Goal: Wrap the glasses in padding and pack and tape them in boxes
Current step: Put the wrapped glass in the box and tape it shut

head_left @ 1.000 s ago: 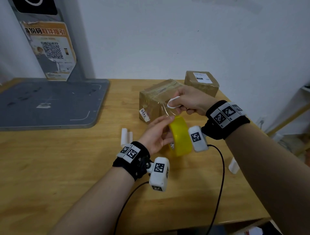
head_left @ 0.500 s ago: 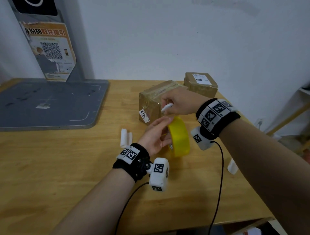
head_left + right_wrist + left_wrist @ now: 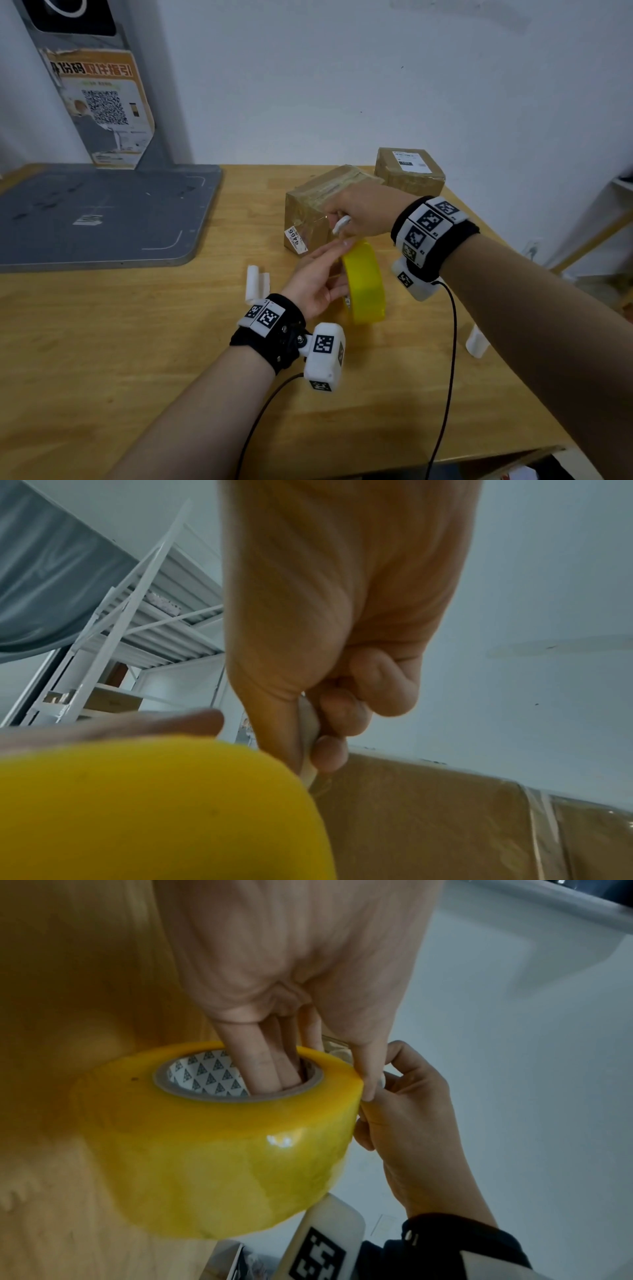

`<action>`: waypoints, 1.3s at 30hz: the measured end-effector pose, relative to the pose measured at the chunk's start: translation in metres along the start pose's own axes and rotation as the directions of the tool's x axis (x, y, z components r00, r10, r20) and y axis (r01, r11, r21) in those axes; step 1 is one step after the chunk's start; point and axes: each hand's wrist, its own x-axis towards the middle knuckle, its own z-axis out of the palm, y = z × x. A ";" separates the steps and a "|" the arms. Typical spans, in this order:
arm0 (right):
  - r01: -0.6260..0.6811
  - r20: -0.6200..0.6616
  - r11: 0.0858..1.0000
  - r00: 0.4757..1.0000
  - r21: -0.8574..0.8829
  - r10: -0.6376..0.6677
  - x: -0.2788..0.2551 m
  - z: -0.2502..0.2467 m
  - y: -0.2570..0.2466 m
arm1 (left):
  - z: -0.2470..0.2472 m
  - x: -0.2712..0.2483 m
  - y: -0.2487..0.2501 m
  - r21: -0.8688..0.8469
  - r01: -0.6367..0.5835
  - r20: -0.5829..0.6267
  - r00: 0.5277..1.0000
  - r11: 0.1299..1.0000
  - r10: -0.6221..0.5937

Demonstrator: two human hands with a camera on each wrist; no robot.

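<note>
My left hand (image 3: 313, 277) holds a yellow tape roll (image 3: 364, 281) upright on edge just above the table. Its fingers (image 3: 270, 1066) go through the roll's core and the thumb lies on the rim. A taped brown box (image 3: 306, 214) sits just beyond the roll; a short strip of clear tape runs from roll to box. My right hand (image 3: 361, 212) grips a small white cutter (image 3: 342, 224) right at the top of the roll, against the box's near face (image 3: 428, 818). The tool's tip (image 3: 308, 753) is mostly hidden by my fingers. No glasses show.
A second taped box (image 3: 409, 169) with a label stands behind at the wall. White foam pieces (image 3: 257, 281) lie left of my left hand, another (image 3: 476, 342) near the right table edge. A grey platform (image 3: 102, 212) with a post fills the back left.
My right hand has come down and left with the white cutter, from above the box's front to the top of the roll. The left hand and roll shifted slightly toward the box.
</note>
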 end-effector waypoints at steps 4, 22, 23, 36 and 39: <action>-0.049 -0.014 0.999 0.999 0.002 0.049 -0.012 -0.008 0.008 | 0.000 0.003 0.002 -0.004 0.011 -0.023 1.000 1.000 -0.011; -0.560 0.316 0.663 0.829 0.497 0.462 -0.062 0.083 0.062 | 0.007 -0.012 0.003 0.123 -0.020 -0.001 1.000 0.992 0.020; -0.558 0.261 0.661 0.826 0.503 0.499 -0.060 0.078 0.062 | 0.008 -0.013 0.003 0.131 -0.024 0.002 1.000 0.991 0.024; -0.392 0.219 0.375 0.877 0.840 0.427 -0.095 0.047 0.006 | 0.014 -0.018 -0.002 0.207 -0.060 0.051 0.997 0.977 0.050; -0.346 0.149 0.356 0.865 0.868 0.479 -0.096 0.057 0.004 | 0.014 -0.021 -0.003 0.261 -0.079 0.089 0.994 0.962 0.057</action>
